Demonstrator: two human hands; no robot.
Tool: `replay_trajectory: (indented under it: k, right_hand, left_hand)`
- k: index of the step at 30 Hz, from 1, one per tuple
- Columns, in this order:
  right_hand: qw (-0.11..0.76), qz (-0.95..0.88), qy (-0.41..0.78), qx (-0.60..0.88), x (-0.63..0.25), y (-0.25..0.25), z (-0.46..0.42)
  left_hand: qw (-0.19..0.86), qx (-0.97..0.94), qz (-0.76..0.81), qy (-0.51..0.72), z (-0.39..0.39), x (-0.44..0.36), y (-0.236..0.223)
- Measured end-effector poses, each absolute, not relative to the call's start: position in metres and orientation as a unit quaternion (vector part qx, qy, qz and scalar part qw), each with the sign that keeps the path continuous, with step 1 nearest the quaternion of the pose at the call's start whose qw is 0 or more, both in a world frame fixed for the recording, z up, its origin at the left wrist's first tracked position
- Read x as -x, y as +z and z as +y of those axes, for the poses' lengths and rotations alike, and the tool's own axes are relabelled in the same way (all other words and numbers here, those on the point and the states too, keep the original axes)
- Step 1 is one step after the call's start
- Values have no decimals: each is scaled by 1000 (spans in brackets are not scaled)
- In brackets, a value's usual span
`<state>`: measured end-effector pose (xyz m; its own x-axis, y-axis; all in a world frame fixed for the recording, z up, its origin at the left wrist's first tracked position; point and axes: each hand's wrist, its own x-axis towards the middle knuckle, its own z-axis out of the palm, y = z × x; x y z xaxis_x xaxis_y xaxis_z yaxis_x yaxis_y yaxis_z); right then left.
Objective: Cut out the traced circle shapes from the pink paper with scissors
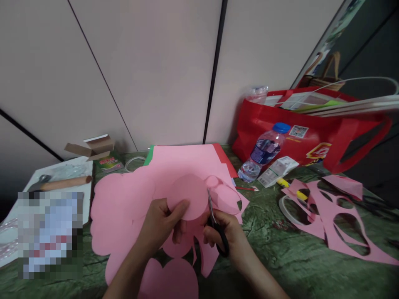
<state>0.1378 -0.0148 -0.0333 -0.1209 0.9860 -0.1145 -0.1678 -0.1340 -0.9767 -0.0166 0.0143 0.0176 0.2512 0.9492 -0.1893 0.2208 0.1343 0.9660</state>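
Between thumb and fingers, my left hand (165, 220) pinches a round pink paper circle (189, 193) by its lower left side. My right hand (226, 228) is closed round the black handles of a pair of scissors (213, 207), whose blades point up along the circle's right edge. A thin curl of pink paper offcut (224, 191) lies just beyond the blades. Below and to the left, several scalloped pink paper shapes (121, 211) overlap on the green table. Pink sheets (183, 158) are stacked behind the hands, with green and red paper edges showing beneath.
At the right lie pink paper scraps with holes (330, 224) and a roll of tape (285, 207). A water bottle (263, 151) leans on a red bag (311, 137) beside a small white box (277, 171). To the left are an open carton (107, 158) and a wooden-handled tool (67, 182).
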Motion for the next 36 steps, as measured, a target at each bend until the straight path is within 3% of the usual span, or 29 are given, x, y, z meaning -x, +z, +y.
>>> replay_trajectory:
  k: [36]
  right_hand:
    - [484,-472,591,441,-144,-30,-16]
  left_hand:
    - [476,-553,542,416,14,12,21]
